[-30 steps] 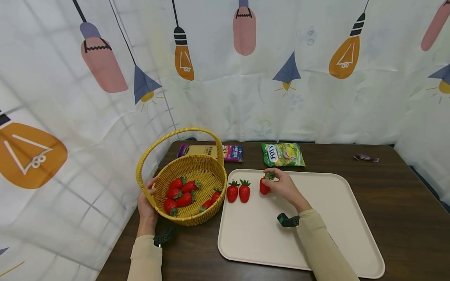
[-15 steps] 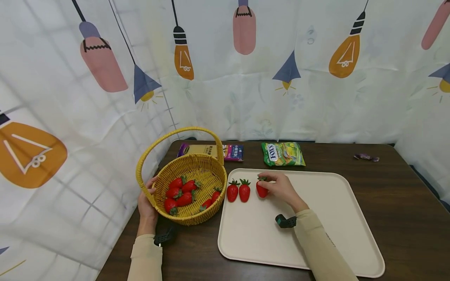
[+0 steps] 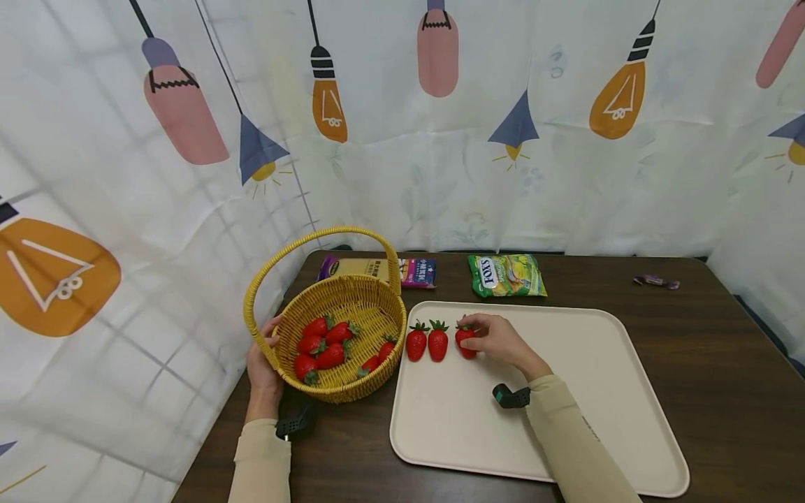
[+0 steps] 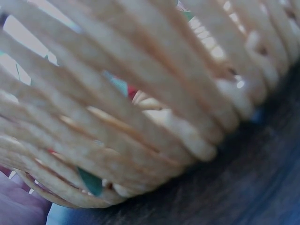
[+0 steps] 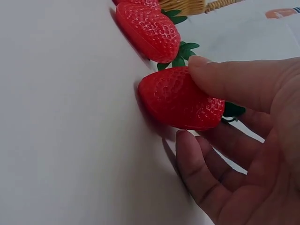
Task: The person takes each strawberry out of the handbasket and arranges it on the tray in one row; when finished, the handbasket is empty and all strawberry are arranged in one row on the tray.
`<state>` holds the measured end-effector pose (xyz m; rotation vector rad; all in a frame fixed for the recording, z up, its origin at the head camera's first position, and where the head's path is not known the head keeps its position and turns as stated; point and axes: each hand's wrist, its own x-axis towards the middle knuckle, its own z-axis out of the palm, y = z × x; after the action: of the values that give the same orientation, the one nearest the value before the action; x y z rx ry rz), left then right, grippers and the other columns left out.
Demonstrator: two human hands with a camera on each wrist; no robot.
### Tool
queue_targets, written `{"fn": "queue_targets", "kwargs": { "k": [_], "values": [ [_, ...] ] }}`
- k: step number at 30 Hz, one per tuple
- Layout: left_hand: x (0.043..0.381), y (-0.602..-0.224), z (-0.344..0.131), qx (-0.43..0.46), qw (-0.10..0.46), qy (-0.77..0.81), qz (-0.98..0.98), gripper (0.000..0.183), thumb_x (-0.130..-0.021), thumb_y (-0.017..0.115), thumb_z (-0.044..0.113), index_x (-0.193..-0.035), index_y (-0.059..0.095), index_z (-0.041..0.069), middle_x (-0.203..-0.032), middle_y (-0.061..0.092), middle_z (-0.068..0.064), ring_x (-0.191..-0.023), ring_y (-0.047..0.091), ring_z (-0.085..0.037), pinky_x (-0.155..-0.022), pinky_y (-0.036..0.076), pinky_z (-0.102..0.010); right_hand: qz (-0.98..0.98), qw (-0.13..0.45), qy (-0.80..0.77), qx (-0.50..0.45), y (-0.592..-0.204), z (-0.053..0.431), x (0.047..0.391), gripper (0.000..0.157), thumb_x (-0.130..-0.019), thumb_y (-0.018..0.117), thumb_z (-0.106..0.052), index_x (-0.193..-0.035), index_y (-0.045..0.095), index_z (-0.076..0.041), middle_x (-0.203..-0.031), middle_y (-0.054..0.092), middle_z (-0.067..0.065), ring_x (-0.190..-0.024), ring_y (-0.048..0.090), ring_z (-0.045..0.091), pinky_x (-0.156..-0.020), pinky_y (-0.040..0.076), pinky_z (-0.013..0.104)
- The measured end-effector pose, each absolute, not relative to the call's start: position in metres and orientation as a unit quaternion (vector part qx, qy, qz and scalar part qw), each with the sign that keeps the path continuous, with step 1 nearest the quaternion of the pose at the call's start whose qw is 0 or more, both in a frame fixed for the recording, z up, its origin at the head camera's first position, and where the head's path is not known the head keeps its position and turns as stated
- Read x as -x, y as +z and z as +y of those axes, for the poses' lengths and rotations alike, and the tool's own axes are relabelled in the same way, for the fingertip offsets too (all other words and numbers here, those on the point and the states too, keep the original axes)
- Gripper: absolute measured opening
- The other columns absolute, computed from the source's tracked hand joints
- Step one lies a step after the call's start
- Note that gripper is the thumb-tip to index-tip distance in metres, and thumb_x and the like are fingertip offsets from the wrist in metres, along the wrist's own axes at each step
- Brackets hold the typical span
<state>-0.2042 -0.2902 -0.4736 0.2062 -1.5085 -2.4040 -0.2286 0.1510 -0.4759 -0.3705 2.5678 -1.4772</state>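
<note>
On tray (image 3: 459,419), right fingers (image 5: 197,168) pinch strawberry (image 5: 178,98) beside two others (image 3: 437,344); left fingers (image 3: 272,326) grip basket (image 3: 342,397); bag (image 3: 525,278) beyond.

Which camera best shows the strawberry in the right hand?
The right wrist view: the strawberry appears large and close. The head view shows it small, partly covered by the right hand; the left wrist view shows the basket, not this strawberry.

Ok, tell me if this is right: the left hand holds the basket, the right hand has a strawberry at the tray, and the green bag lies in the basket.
No: the green bag lies on the table beyond the tray, not in the basket, as the head view shows; the rest stands.
</note>
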Motion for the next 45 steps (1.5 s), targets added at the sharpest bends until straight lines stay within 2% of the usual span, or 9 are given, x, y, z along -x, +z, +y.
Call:
{"fn": "queue_targets", "kwargs": {
  "k": [11, 21, 30, 41, 45],
  "values": [
    [0.204, -0.473, -0.290, -0.064, 0.148, -0.837, -0.523, 0.045, -0.096, 0.036, 0.004, -0.139, 0.048, -0.005, -0.127, 0.058, -0.007, -0.109, 0.057, -0.023, -0.091, 0.048, -0.027, 0.855, 0.097, -0.498, 0.110, -0.474, 0.152, 0.228, 0.033, -0.083, 0.078, -0.016, -0.114, 0.069, -0.009, -0.103, 0.067, 0.007, -0.084, 0.061, 0.020, -0.064, 0.052, 0.031],
    [0.199, -0.473, -0.291, -0.062, 0.151, -0.839, -0.519, 0.043, -0.096, 0.036, 0.003, -0.135, 0.053, -0.002, -0.120, 0.063, -0.006, -0.104, 0.060, -0.021, -0.086, 0.050, -0.025, 0.851, 0.115, -0.500, 0.117, -0.477, 0.148, 0.228, 0.034, -0.083, 0.077, -0.015, -0.115, 0.068, -0.010, -0.105, 0.067, 0.006, -0.088, 0.061, 0.020, -0.070, 0.052, 0.031],
    [0.199, -0.474, -0.290, -0.069, 0.148, -0.840, -0.517, 0.043, -0.097, 0.035, 0.002, -0.136, 0.052, -0.003, -0.122, 0.061, -0.007, -0.106, 0.059, -0.021, -0.087, 0.050, -0.026, 0.839, 0.129, -0.516, 0.115, -0.477, 0.146, 0.228, 0.034, -0.084, 0.076, -0.017, -0.117, 0.068, -0.013, -0.110, 0.066, 0.006, -0.092, 0.062, 0.021, -0.072, 0.054, 0.032],
    [0.200, -0.471, -0.289, -0.077, 0.145, -0.833, -0.529, 0.045, -0.096, 0.036, 0.005, -0.138, 0.050, -0.003, -0.127, 0.058, -0.008, -0.110, 0.057, -0.023, -0.091, 0.049, -0.026, 0.831, 0.135, -0.532, 0.092, -0.471, 0.155, 0.228, 0.032, -0.089, 0.071, -0.020, -0.119, 0.067, -0.012, -0.112, 0.064, 0.008, -0.082, 0.068, 0.020, -0.070, 0.058, 0.034],
    [0.201, -0.471, -0.289, -0.073, 0.144, -0.832, -0.530, 0.044, -0.096, 0.036, 0.005, -0.137, 0.052, -0.002, -0.129, 0.057, -0.009, -0.111, 0.057, -0.023, -0.092, 0.048, -0.027, 0.839, 0.108, -0.529, 0.071, -0.464, 0.163, 0.228, 0.031, -0.093, 0.067, -0.022, -0.120, 0.065, -0.009, -0.115, 0.064, 0.011, -0.079, 0.069, 0.021, -0.070, 0.058, 0.034]
  ]
}}
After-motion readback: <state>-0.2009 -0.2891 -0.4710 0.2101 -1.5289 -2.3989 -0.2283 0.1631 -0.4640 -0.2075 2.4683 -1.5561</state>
